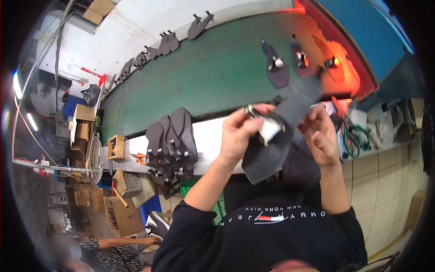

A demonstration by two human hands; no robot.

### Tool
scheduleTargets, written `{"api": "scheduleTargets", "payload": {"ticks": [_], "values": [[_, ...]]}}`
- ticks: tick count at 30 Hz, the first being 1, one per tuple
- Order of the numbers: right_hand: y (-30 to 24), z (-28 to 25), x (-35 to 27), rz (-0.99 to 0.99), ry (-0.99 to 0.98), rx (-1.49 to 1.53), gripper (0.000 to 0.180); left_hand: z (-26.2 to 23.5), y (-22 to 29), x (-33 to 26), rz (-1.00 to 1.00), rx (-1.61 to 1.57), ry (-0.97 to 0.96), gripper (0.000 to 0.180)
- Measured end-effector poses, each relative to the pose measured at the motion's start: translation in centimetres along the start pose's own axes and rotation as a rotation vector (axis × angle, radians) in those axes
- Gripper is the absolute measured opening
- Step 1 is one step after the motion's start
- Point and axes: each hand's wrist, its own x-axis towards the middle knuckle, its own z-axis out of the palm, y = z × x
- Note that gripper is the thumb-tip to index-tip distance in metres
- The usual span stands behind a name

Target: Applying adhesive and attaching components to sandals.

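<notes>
- Head view: my left hand (pixel 240 131) is closed around a dark grey sandal sole (pixel 276 136) at the centre of the frame, pinching its metal buckle (pixel 250 110) and a pale tag.
- My right hand (pixel 322 136) grips the same sole's right edge, fingers curled.
- A stack of dark soles (pixel 172 140) sits left of centre on the white ledge (pixel 208 136).
- Above, the green conveyor belt (pixel 217 72) carries more sandals (pixel 275 63) toward an orange-lit opening at upper right.
- Green-handled scissors (pixel 358 138) lie at the right.
</notes>
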Motion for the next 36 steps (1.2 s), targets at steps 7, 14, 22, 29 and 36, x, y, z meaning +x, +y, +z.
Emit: {"api": "scheduleTargets", "payload": {"ticks": [7, 14, 22, 29, 36], "values": [[0.3, 2.7, -1.2, 0.058, 0.085, 0.011, 0.036, -0.7, -1.4, -6.4, -0.183, -0.205, 0.014, 0.022], [0.0, 2.9, -4.9, 0.066, -0.019, -0.594, 0.038, -3.7, -3.0, -9.4, -0.171, -0.206, 0.119, 0.028], [0.3, 4.6, -7.3, 0.032, -0.080, -0.823, 0.051, -3.5, -2.7, -10.0, -0.224, -0.269, 0.107, 0.034], [1.2, 3.8, -7.8, -0.065, -0.119, -0.853, 0.045, -3.5, -2.7, -9.9, -0.229, -0.306, 0.047, 0.034], [1.6, 3.6, -8.0, -0.032, -0.097, -0.815, 0.042, -3.6, -3.1, -9.8, -0.245, -0.283, 0.016, 0.032]]}}
